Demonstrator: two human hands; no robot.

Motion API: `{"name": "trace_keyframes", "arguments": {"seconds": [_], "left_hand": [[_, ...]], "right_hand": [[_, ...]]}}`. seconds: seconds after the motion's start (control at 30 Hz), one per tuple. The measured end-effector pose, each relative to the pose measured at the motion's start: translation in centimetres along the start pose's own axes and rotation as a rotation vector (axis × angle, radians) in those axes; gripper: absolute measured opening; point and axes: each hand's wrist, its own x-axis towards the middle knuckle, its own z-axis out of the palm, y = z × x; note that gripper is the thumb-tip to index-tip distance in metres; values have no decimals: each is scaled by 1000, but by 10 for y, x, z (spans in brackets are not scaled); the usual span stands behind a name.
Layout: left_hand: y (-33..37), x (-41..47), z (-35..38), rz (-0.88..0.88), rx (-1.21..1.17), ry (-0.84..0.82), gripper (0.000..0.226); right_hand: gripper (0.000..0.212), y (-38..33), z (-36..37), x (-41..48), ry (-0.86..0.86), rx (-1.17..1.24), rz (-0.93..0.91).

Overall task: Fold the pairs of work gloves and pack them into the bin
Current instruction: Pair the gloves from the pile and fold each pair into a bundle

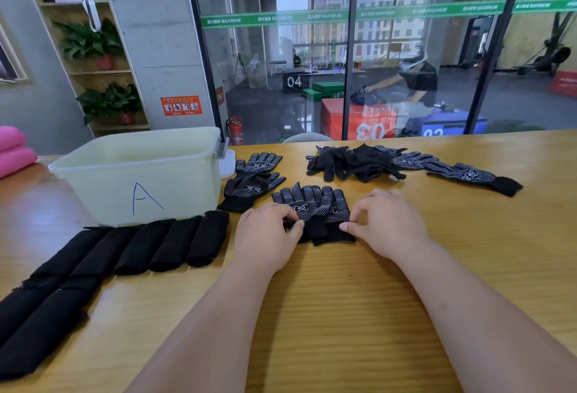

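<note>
A pair of black work gloves with white dots [315, 205] lies stacked flat on the wooden table [359, 299], fingers pointing away from me. My left hand [265, 236] pinches the left side of the cuffs, and my right hand [387, 224] pinches the right side. The pale translucent bin marked "A" [140, 174] stands at the left, and I see nothing inside it from here. Several folded black glove bundles [175, 242] lie in a row in front of the bin.
Another dotted pair [253, 180] lies beside the bin. A heap of loose gloves [356, 161] and a single stretched glove [468, 175] lie at the far right. Pink cushions [12, 149] sit at the left edge. A glass wall stands behind the table.
</note>
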Motion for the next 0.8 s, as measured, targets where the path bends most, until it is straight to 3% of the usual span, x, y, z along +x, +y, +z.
{"name": "trace_keyframes", "arguments": {"seconds": [0.23,0.3,0.4,0.53,0.73,0.8], "left_hand": [[-2,3,-3,-89,74,2,10],[-3,3,-2,-43,47,-37,28],[1,2,0,89,-19,-173,48],[1,3,0,134,-46,-167,35],[2,0,-3,172,-28,-50,26],[5,1,1,141,-4,-186,43]], "right_hand": [[20,21,-26,-9,-78,-130,198],[18,27,-25,-9,-25,-85,156],[42,23,-20,-6,-11,135,-32],[35,7,-12,-6,-160,76,-116],[29,9,-17,-6,30,92,-85],[51,6,-9,-4,-48,100,-118]]}}
